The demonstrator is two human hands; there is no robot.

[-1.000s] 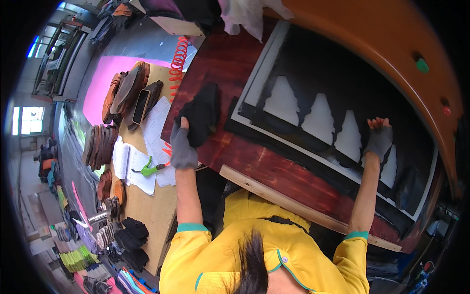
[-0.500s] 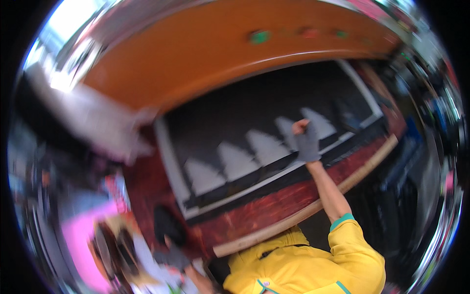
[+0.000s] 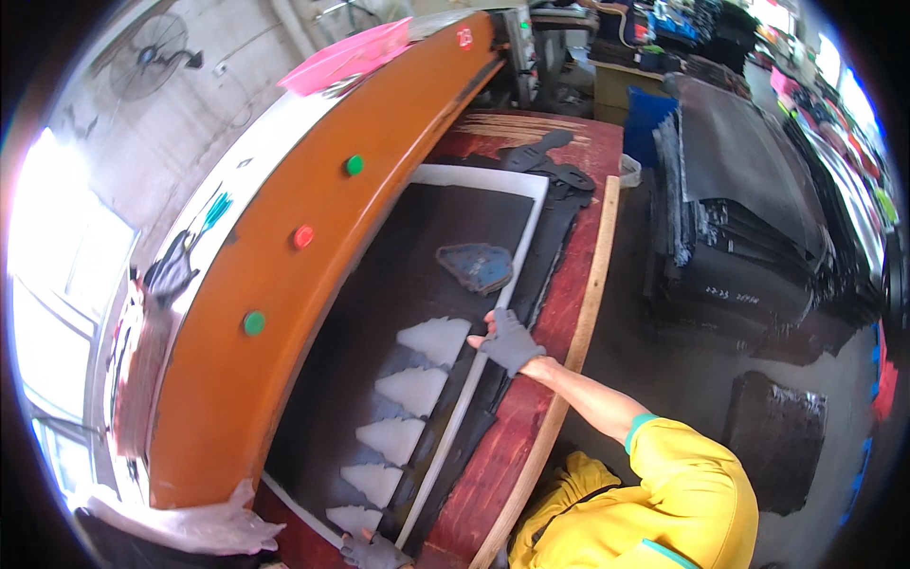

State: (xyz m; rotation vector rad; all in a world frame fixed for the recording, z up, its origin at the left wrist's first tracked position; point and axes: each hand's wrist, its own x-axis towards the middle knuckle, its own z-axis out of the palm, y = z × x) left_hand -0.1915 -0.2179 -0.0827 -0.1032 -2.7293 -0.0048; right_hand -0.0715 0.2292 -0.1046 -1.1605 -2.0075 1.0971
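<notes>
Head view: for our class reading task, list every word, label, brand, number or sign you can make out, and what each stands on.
Red marking, upper end of the orange machine beam: characters not copied out.
White handwritten-looking marking, side of the stack of black sheets: not copied out.
Anything farther off: too small or blurred to read.

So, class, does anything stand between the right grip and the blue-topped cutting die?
Nothing visible does: only black sheet lies between the right grip and the blue-topped cutting die. The nearest jagged white patch sits left of that path.
</notes>
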